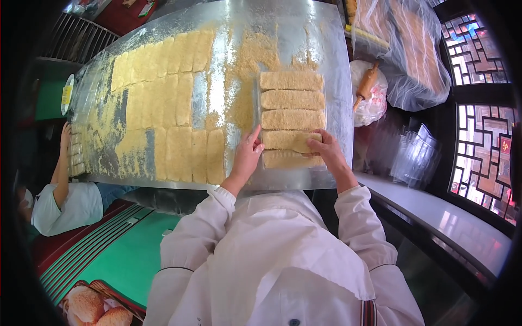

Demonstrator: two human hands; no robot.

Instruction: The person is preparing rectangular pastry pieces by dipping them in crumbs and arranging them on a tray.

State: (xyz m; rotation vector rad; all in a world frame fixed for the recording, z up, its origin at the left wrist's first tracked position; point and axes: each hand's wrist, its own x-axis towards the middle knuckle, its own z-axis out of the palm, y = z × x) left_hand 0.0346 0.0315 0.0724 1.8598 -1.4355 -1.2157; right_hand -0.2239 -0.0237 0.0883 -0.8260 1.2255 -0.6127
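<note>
Several crumb-coated pastry strips (292, 119) lie crosswise in a column, in what looks like a shallow clear tray (257, 114). My right hand (333, 155) grips the right end of one yellowish strip (291, 142), thumb on top, its other fingers round the edge. This strip sits slightly tilted over the lowest strip (288, 159). At the column's left edge is my left hand (246, 157), index finger stretched out and thumb apart, near the same strip's left end. Its remaining fingers are partly hidden.
Rows of flat pale pastry strips (174, 100) cover the left of the metal table (337, 65), with loose crumbs (253, 54) between. A rolling pin (366, 86) lies on a plastic bag at right. Another person's hand (65, 138) touches a tray (76, 149) at far left.
</note>
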